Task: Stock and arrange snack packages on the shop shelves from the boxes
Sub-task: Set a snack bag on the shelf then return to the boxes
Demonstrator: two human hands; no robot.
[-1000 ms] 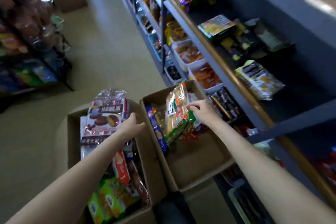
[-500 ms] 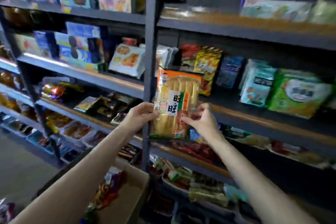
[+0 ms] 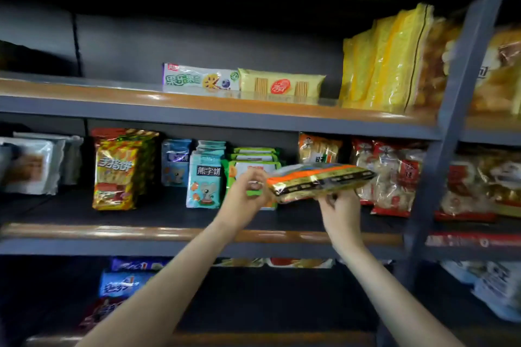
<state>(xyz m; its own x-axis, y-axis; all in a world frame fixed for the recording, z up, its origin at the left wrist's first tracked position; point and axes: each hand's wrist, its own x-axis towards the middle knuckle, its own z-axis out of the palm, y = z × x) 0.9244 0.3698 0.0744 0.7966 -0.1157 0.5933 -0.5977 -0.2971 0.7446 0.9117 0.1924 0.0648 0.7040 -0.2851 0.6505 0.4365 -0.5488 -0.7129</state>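
While both hands (image 3: 342, 213) grip it, snack pkg (image 3: 321, 182) lies flat.

Grey upright post (image 3: 462, 110) at right

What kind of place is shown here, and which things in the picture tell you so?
Most likely a small shop or snack aisle. Grey metal shelves carry rows of packaged snacks, such as the orange biscuit bags and large yellow bags. Both hands hold an orange snack package before the middle shelf.

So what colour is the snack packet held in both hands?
Mostly orange and shiny gold, seen in the head view: snack packet.
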